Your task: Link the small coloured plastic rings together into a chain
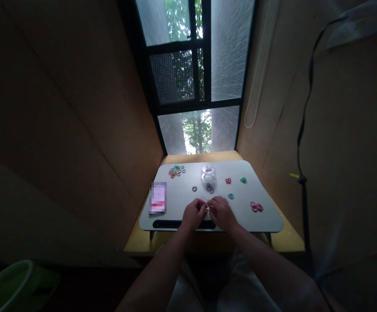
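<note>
Head view: a small band (207,209), yellowish with a touch of pink, sits between my fingertips over the near middle of the white table (175,195). My left hand (195,213) and right hand (222,212) meet there, fingers curled in and pinching it from both sides. They hide most of it, so I can't tell whether it is one band or two.

My left wrist crosses the black strip (168,224) along the near edge and covers part of it. Just beyond my right hand lie blue bands (231,196); farther out are red bands (228,180), green bands (243,180) and, toward the right edge, pink bands (256,207). A dark band (194,189) lies beyond my left hand, a mixed pile (175,171) at the far left corner, and a phone (158,198) near the left edge.

A clear jar (208,175) stands straight ahead of my hands. Purple bands (209,188) show at its base, inside or in front, I can't tell which. On the floor to my left, a green bucket (9,288) is too dim inside to read.
</note>
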`<state>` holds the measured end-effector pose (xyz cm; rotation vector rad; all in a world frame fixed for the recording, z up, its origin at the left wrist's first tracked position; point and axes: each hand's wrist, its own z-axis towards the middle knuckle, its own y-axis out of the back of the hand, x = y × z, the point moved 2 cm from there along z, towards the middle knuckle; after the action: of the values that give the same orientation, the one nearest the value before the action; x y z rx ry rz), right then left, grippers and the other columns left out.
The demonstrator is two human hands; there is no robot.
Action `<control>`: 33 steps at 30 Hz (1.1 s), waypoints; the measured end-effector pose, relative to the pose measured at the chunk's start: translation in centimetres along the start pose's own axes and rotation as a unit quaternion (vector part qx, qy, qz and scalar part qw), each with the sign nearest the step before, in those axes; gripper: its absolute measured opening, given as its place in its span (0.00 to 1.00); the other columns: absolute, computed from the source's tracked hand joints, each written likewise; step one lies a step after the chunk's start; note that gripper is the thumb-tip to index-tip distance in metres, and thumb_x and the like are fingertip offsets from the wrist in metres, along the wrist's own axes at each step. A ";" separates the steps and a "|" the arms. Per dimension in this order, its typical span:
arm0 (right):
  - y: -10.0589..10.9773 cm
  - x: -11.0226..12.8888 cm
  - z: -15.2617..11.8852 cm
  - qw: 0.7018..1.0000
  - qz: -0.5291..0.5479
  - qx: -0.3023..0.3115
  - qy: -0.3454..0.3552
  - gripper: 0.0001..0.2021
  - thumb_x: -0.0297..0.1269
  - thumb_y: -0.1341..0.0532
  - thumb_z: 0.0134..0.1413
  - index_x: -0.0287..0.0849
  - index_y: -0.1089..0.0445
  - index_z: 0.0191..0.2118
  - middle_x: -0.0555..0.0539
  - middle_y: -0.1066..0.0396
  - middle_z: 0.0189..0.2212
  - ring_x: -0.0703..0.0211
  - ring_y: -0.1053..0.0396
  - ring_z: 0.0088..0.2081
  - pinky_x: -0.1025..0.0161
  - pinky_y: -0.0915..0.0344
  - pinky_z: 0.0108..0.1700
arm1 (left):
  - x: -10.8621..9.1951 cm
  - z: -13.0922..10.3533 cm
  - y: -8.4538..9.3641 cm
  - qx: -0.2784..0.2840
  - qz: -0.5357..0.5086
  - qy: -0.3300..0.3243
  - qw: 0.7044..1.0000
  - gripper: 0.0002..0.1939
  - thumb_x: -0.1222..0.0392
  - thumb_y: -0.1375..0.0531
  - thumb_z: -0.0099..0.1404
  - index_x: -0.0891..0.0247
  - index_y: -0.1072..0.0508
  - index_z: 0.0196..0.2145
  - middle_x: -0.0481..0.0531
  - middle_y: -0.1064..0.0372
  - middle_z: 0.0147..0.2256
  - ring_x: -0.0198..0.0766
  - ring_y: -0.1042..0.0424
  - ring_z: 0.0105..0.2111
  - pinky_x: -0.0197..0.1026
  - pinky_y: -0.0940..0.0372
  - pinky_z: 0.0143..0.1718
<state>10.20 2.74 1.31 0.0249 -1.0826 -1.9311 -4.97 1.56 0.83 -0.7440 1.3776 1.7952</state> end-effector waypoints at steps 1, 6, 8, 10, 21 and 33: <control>0.0 0.0 0.0 1.000 -0.002 0.001 0.000 0.08 0.24 0.44 0.51 0.42 0.33 0.35 0.45 0.34 0.33 0.53 0.39 0.39 0.57 0.44 0.42 | 0.0 0.0 0.0 0.000 0.000 0.000 1.000 0.09 0.55 0.44 0.63 0.61 0.29 0.32 0.45 0.31 0.25 0.33 0.34 0.26 0.35 0.42 0.29; 0.1 0.2 0.0 1.000 -0.012 0.007 -0.005 0.03 0.27 0.42 0.52 0.42 0.34 0.33 0.45 0.34 0.33 0.54 0.39 0.38 0.57 0.44 0.43 | 0.0 0.0 -0.1 0.003 -0.002 0.009 1.000 0.09 0.55 0.44 0.63 0.61 0.28 0.32 0.46 0.30 0.26 0.33 0.34 0.26 0.35 0.42 0.29; 0.1 0.3 0.0 1.000 -0.016 0.006 -0.003 0.03 0.28 0.41 0.51 0.42 0.34 0.33 0.45 0.34 0.33 0.54 0.39 0.38 0.57 0.44 0.43 | 0.0 0.0 -0.1 0.005 0.000 0.010 1.000 0.09 0.55 0.44 0.63 0.62 0.28 0.32 0.46 0.30 0.26 0.33 0.33 0.26 0.35 0.41 0.29; 0.1 0.3 0.0 1.000 -0.021 0.004 0.001 0.02 0.29 0.41 0.52 0.42 0.34 0.33 0.45 0.34 0.33 0.54 0.39 0.38 0.58 0.44 0.42 | -0.1 0.0 -0.1 0.005 0.005 0.012 1.000 0.09 0.54 0.44 0.63 0.62 0.28 0.32 0.46 0.29 0.26 0.33 0.33 0.26 0.35 0.40 0.30; 0.0 -0.1 0.1 0.999 -0.021 -0.019 -0.018 0.03 0.30 0.42 0.56 0.43 0.35 0.32 0.46 0.34 0.31 0.54 0.39 0.38 0.57 0.44 0.42 | 0.0 -0.2 -0.1 0.031 -0.052 0.001 0.998 0.09 0.54 0.43 0.62 0.62 0.28 0.34 0.47 0.29 0.26 0.32 0.32 0.25 0.34 0.38 0.27; -0.2 -0.2 0.1 0.998 -0.046 -0.029 -0.028 0.05 0.30 0.42 0.54 0.43 0.37 0.29 0.46 0.36 0.30 0.54 0.40 0.36 0.58 0.44 0.41 | -0.1 -0.3 0.2 0.026 -0.013 -0.011 1.000 0.09 0.64 0.45 0.59 0.60 0.26 0.36 0.46 0.27 0.29 0.32 0.31 0.28 0.34 0.37 0.31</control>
<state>10.13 3.03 1.13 -0.0117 -1.0788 -2.0555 -5.09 1.25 0.99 -0.7102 1.3887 1.7357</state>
